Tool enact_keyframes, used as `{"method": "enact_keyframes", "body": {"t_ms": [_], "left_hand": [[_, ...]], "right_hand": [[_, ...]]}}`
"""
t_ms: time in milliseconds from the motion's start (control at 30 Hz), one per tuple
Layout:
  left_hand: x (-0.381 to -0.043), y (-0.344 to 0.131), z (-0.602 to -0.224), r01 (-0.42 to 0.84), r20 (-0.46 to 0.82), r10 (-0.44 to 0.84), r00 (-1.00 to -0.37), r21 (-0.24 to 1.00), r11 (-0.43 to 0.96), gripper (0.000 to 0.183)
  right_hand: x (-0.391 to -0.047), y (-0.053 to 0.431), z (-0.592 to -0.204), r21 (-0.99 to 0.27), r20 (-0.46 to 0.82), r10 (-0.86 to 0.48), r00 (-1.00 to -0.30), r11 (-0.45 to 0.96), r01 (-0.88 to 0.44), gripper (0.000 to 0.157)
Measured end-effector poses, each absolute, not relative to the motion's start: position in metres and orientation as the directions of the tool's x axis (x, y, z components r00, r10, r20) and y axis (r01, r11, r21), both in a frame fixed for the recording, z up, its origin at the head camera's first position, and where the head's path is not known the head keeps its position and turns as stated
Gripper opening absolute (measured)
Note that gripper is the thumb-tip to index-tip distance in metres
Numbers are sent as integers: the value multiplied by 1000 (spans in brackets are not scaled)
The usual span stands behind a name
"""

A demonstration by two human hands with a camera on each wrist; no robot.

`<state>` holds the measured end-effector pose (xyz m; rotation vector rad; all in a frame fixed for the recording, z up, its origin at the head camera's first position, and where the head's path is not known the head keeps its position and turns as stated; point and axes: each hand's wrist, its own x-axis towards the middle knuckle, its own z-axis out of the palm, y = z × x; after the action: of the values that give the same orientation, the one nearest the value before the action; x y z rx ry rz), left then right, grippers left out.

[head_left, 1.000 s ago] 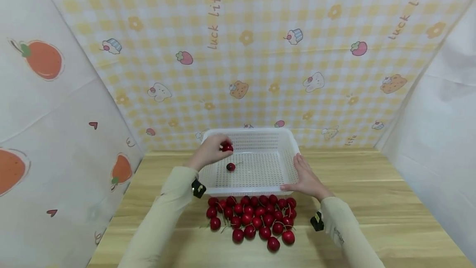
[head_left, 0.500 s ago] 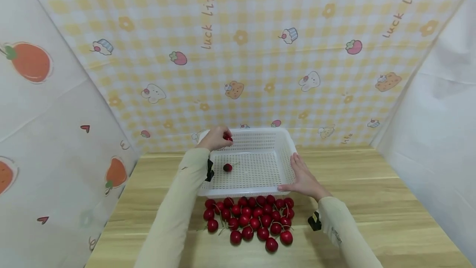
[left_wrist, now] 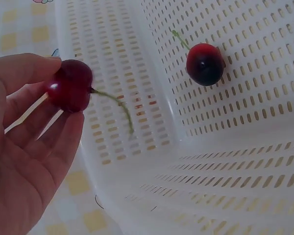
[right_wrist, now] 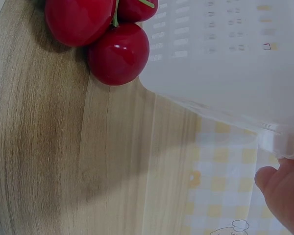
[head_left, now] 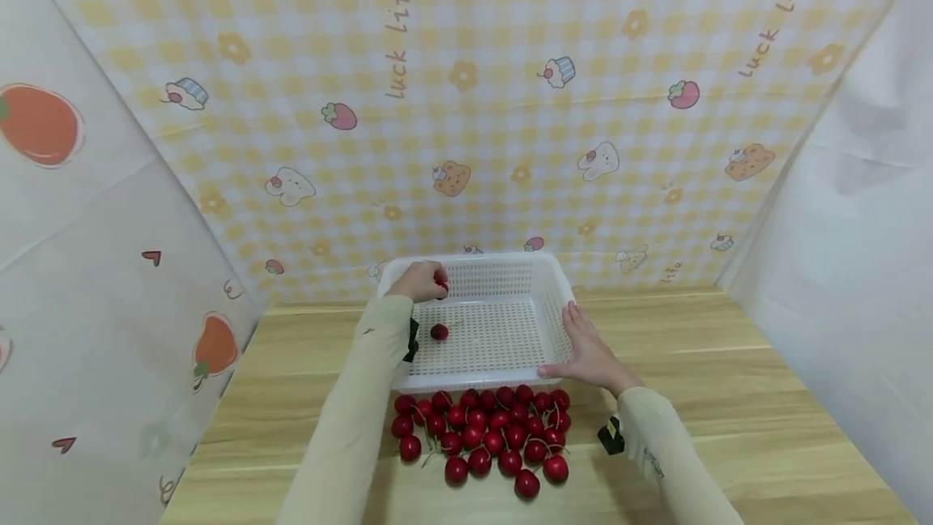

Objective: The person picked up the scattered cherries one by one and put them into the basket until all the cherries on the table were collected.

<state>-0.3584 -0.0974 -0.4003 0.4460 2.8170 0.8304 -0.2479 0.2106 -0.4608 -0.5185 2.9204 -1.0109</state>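
Observation:
My left hand (head_left: 419, 280) pinches a dark red cherry (left_wrist: 71, 87) between thumb and fingertips, above the inside of the white basket (head_left: 481, 383) near its left wall. The cherry's green stem (left_wrist: 120, 103) points away from the fingers in the left wrist view. On the perforated basket floor lies another cherry (head_left: 439, 331), red with a dark side. My right hand (head_left: 589, 355) holds the basket's front right corner, thumb on the front rim and fingers along the right rim. The right wrist view catches only part of this hand (right_wrist: 286, 191), at the rim.
Several loose cherries (head_left: 492, 441) with stems are bunched on the wooden table (head_left: 729, 395) just before the basket's front wall. Behind the basket hangs a yellow checked cloth (head_left: 496, 209). A white printed cloth (head_left: 109, 282) borders the left side, and white sheeting (head_left: 867, 290) the right.
Still holding its cherry, the left hand moved toward the basket's back, then dipped slightly. The right hand keeps its hold on the corner. The head view has turned a little to the right.

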Motion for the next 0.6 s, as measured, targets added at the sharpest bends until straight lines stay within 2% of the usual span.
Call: {"method": "enact_keyframes", "body": {"t_ms": [267, 433, 600], "left_hand": [[-356, -104, -398, 242, -77, 341, -937, 561, 792, 28], [-345, -106, -384, 312, -63, 410, -910, 547, 777, 31], [-319, -108, -364, 392, -10, 465, -885, 522, 757, 32]], "right_hand": [[-248, 210, -462, -575, 111, -324, -940, 750, -327, 122], [-248, 211, -462, -578, 95, -322, -942, 753, -316, 122], [-249, 210, -461, -588, 83, -314, -946, 751, -301, 123]]}}
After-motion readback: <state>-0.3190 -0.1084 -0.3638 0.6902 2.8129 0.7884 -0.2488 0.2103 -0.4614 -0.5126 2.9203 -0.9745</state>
